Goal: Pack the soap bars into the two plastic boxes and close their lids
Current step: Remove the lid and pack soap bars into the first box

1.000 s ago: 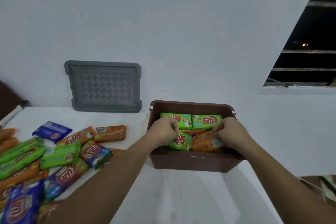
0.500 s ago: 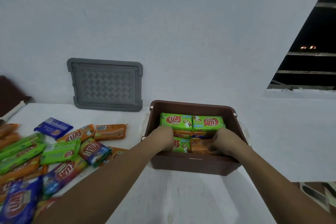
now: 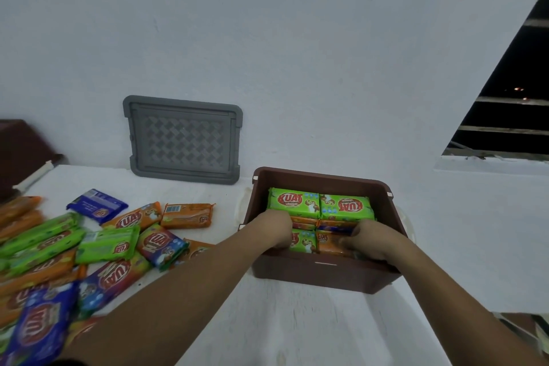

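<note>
Hands, left (image 3: 276, 232) and right (image 3: 371, 239), grip near-row soap bars (image 3: 319, 242) in the brown box (image 3: 323, 275); crooked seating (judging) could block the lid (image 3: 182, 140).

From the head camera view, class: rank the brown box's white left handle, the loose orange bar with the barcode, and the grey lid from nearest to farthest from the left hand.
From the left hand:
1. White left handle, on the brown box beside the hand.
2. Orange bar with the barcode, on the table to its left.
3. Grey lid, leaning on the back wall.
</note>
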`<state>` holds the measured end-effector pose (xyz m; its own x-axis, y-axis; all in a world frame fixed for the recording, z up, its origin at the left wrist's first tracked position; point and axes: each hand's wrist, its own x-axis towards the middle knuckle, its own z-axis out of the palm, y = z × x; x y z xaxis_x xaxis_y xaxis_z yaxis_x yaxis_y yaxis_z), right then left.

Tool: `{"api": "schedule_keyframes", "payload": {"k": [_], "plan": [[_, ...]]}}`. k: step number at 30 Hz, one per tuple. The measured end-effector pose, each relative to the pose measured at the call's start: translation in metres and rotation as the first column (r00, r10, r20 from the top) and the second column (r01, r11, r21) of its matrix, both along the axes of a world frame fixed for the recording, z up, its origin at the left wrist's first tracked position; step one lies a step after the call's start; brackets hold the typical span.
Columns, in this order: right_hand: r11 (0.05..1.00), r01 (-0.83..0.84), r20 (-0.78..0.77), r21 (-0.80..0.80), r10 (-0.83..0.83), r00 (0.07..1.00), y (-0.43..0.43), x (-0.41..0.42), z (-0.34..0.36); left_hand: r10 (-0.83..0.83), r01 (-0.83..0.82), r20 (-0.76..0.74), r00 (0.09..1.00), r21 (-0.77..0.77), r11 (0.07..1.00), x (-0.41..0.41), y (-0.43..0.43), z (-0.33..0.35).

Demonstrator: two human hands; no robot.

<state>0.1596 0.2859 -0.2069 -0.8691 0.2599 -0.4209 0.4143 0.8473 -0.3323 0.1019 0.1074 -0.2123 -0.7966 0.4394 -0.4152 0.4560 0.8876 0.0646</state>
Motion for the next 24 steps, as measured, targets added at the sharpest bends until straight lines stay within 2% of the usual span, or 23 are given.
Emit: {"api": "schedule_keyframes", "payload": {"k": [3, 5, 8, 10, 13, 15, 17, 20, 22, 24], "plan": [[0.996, 0.005, -0.085, 0.086, 0.002, 0.996, -0.002, 0.004, 0.001, 0.064, -0.062, -0.016, 0.998, 0.109, 0.992, 0.007, -0.005, 0.011], [0.990, 0.041, -0.227, 0.131, -0.011, 0.974, -0.008, 0.009, 0.003, 0.115, -0.105, -0.038, 0.993, 0.208, 0.972, 0.012, -0.012, 0.016], [0.977, 0.083, -0.454, 0.196, 0.016, 0.891, -0.026, 0.020, 0.007, 0.191, -0.154, -0.049, 0.980, 0.415, 0.897, 0.023, -0.026, 0.021], [0.960, 0.088, -0.582, 0.266, 0.087, 0.809, -0.044, 0.027, 0.006, 0.212, -0.134, -0.071, 0.975, 0.573, 0.808, 0.034, -0.041, 0.024], [0.953, 0.065, -0.710, 0.295, 0.173, 0.683, -0.075, 0.035, -0.002, 0.289, -0.111, -0.077, 0.954, 0.806, 0.581, 0.052, -0.068, 0.023], [0.962, 0.029, -0.766, 0.272, 0.198, 0.611, -0.101, 0.039, -0.008, 0.375, -0.118, -0.068, 0.924, 0.885, 0.451, 0.061, -0.093, 0.017], [0.965, -0.073, -0.818, 0.253, 0.253, 0.517, -0.129, 0.041, -0.013, 0.469, -0.175, -0.042, 0.882, 0.895, 0.409, 0.067, -0.124, 0.004], [0.931, -0.271, -0.850, 0.243, 0.339, 0.403, -0.174, 0.041, -0.019, 0.618, -0.325, -0.003, 0.786, 0.848, 0.418, 0.073, -0.180, -0.022], [0.901, -0.358, -0.832, 0.246, 0.385, 0.400, -0.205, 0.040, -0.026, 0.729, -0.457, -0.024, 0.684, 0.765, 0.454, 0.078, -0.218, -0.036], [0.871, -0.412, -0.785, 0.267, 0.444, 0.432, -0.231, 0.034, -0.038, 0.819, -0.586, -0.114, 0.563, 0.643, 0.492, 0.085, -0.253, -0.046]]}}
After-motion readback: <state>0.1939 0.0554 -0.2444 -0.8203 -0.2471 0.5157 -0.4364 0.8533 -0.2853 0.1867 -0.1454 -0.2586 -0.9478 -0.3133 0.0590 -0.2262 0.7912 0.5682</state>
